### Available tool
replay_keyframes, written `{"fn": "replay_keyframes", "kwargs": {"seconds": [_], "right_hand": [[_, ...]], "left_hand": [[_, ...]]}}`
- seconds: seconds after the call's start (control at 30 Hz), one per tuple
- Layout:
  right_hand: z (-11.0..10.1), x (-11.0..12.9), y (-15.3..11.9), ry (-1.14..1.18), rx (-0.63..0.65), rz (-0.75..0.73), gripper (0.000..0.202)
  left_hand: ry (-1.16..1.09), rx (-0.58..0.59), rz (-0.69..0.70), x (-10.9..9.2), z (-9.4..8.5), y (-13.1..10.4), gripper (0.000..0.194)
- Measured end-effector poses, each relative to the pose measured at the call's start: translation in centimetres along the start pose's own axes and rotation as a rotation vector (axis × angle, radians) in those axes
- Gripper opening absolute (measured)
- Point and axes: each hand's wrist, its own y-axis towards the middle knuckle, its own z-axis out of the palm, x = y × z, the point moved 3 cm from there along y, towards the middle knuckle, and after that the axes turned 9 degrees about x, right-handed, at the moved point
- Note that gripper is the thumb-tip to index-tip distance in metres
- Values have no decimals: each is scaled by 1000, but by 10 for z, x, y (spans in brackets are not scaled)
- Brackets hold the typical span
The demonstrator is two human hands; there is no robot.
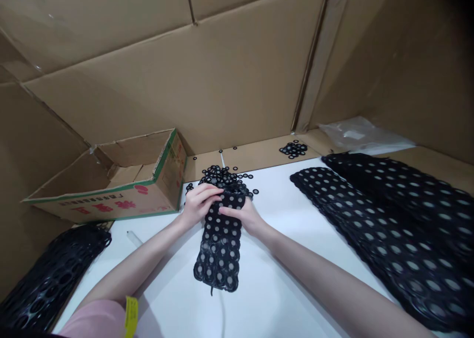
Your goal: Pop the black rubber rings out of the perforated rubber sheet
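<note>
A black sheet of joined rings [219, 251] with pale round centres hangs between my hands over the white table. My left hand [200, 203] presses its upper left edge with the fingers bent together. On the upper right, my right hand [246, 217] grips the sheet, thumb across its front and the other fingers hidden behind it. Right behind the sheet's top edge lies a heap of small loose black rings [218, 176], partly covered by my hands.
An open cardboard box [166, 190] stands at the left. Black ring sheets [365, 224] lie stacked on the right, and more black sheets [62, 264] lie at the lower left. A smaller ring pile [294, 149] and a clear plastic bag [361, 133] rest by the cardboard wall [240, 81].
</note>
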Motion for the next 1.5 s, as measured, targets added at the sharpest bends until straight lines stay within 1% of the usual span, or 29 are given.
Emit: {"fn": "replay_keyframes", "kwargs": {"seconds": [0.07, 0.13, 0.23, 0.33, 0.47, 0.6, 0.8, 0.9, 1.0, 1.07, 1.1, 1.13, 1.2, 1.3, 1.37, 1.4, 1.47, 1.5], "right_hand": [[0, -1, 0, 61, 23, 12, 52], [0, 0, 1, 56, 24, -1, 53], [0, -1, 1, -40, 22, -46, 47], [0, -3, 0, -127, 24, -48, 39], [-1, -3, -1, -205, 3, -45, 37], [-1, -2, 0, -262, 1, -66, 32], [0, -1, 2, -323, 19, -97, 30], [0, -2, 2, -321, -2, -104, 28], [1, -4, 1, -312, -5, -71, 26], [2, -5, 0, -314, 8, -32, 24], [2, -5, 0, -312, 7, -20, 23], [2, -5, -1, -307, -3, -19, 24], [2, -4, -1, -292, -37, -41, 26], [1, -3, 0, -273, -46, -55, 30], [0, -4, 1, -253, -27, -40, 31], [0, -5, 2, -240, -17, -36, 32], [0, -5, 2, -215, -15, -38, 33], [0, -5, 2, -198, -22, -42, 33]], "left_hand": [[-6, -6, 7, -2, 0, 3, 18], [13, 10, 19, -1, 2, 4, 17], [38, 84, 53, 2, 4, 3, 18], [69, 143, 85, 5, 4, 1, 18], [108, 157, 66, 6, 8, -2, 17], [151, 145, 54, 5, 14, -4, 20], [87, 115, -67, 11, 14, -2, 26], [105, 70, -110, 23, 13, 7, 25], [125, -43, -210, 44, 7, 20, 26], [141, -131, -287, 58, 2, 29, 32], [145, -147, -311, 63, 0, 33, 32], [143, -135, -319, 67, 1, 36, 31], [124, -53, -303, 70, 5, 39, 25], [124, 109, -252, 68, 16, 36, 19], [146, 145, -237, 64, 18, 34, 24], [152, 123, -228, 60, 15, 33, 27], [137, 24, -192, 46, 6, 34, 34], [122, -34, -152, 36, 1, 34, 36]]}}
